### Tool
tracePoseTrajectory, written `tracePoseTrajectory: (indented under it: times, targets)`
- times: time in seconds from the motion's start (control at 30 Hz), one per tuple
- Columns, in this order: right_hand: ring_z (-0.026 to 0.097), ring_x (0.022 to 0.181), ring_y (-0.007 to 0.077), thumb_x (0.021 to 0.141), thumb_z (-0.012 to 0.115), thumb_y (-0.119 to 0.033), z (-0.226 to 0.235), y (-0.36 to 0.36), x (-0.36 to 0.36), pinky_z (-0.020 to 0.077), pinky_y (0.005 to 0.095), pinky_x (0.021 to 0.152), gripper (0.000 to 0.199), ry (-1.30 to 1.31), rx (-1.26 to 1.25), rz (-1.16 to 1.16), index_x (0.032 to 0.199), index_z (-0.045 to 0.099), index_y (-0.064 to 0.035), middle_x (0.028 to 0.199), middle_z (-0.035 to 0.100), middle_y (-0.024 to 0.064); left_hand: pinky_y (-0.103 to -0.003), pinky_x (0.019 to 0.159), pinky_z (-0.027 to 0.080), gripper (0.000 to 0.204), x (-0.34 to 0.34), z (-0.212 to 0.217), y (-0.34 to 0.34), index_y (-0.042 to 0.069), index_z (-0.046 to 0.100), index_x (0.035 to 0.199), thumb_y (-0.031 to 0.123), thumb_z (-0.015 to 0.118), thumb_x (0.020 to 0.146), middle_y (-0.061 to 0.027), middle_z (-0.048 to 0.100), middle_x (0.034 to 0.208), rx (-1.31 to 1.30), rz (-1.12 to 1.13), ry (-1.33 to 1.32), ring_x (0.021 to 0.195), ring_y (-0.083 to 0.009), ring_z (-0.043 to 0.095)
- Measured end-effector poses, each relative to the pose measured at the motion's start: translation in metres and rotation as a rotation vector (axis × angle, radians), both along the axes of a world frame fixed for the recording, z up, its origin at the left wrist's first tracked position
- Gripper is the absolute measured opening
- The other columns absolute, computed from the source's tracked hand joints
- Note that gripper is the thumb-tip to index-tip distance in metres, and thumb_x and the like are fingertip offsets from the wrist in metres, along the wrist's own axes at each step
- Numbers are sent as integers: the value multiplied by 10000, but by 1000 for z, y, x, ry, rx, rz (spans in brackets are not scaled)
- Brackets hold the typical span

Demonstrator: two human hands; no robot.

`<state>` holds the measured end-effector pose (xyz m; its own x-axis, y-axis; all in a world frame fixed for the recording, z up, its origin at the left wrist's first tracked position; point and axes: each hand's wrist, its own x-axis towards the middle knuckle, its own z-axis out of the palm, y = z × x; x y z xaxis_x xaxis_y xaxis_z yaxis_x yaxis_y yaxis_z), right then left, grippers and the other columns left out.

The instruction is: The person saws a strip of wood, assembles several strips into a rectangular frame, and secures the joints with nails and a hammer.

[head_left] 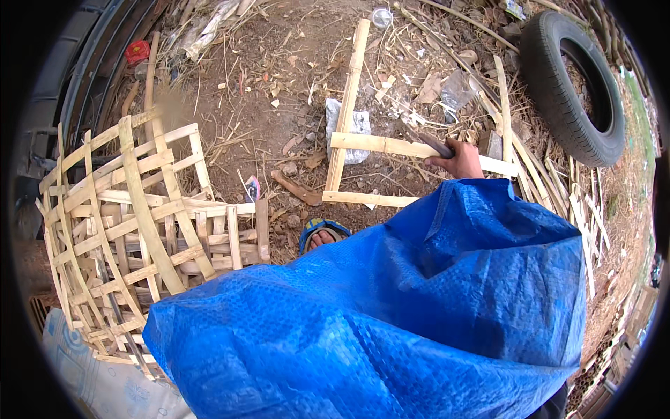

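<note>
My right hand (460,160) is closed around a dark, narrow tool (434,143) whose exact kind I cannot make out. The tool lies across a pale bamboo slat (380,145), close to the slat's right part. At its left end this slat crosses a long upright slat (347,98), and another slat (366,198) runs below it. A shorter upright slat (502,98) meets the right end. A large blue tarpaulin (419,293) covers the lower middle and hides my right forearm. My left hand does not show.
Woven bamboo lattice panels (129,209) stand at the left. A black tyre (548,91) lies at the upper right, above several loose strips (590,216). A sandalled foot (323,237) rests beside the tarpaulin. Dry leaves and litter cover the bare soil (258,63).
</note>
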<state>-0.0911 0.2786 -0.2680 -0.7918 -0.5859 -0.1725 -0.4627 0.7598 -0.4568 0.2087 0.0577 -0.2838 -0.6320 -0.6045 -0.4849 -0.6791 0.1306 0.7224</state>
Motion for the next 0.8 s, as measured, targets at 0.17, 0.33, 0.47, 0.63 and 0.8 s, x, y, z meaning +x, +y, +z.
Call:
tracePoseTrajectory:
  times: [0.17, 0.33, 0.47, 0.63, 0.8]
  targets:
    - [699, 700, 295, 631, 909, -528, 9, 3, 3, 529, 421, 706, 619, -43, 1, -31, 909, 732, -4, 727, 697, 162, -372, 582, 512, 449, 19, 4, -7, 7, 699, 1023, 449, 682, 949, -121, 667, 684, 39, 45, -3, 618, -217, 652]
    - [708, 741, 295, 632, 889, -530, 27, -6, 12, 534, 420, 737, 618, -146, 64, -78, 937, 739, -14, 770, 713, 160, -367, 577, 509, 445, 39, 11, -17, 7, 698, 1019, 447, 677, 954, -117, 666, 683, 52, 104, -5, 613, -210, 647]
    - [714, 770, 303, 635, 884, -552, 5, 4, -2, 530, 428, 753, 603, -81, 75, -56, 932, 740, -48, 795, 718, 150, -363, 573, 506, 442, 42, 13, -18, 8, 697, 1015, 446, 673, 957, -114, 665, 683, 66, 120, 10, 610, -203, 642]
    - [714, 836, 374, 648, 844, -542, 4, 7, -1, 537, 474, 783, 553, -86, 83, -48, 943, 742, -86, 854, 728, 179, -358, 568, 503, 438, 47, 14, -22, 9, 696, 1011, 444, 668, 961, -111, 664, 683, 78, 135, 14, 605, -196, 637]
    - [714, 827, 368, 644, 849, -548, 4, 7, -2, 536, 470, 777, 561, -79, 83, -40, 935, 740, -81, 844, 726, 176, -354, 563, 499, 435, 49, 15, -25, 10, 695, 1006, 441, 662, 965, -107, 663, 683, 92, 136, 14, 601, -188, 632]
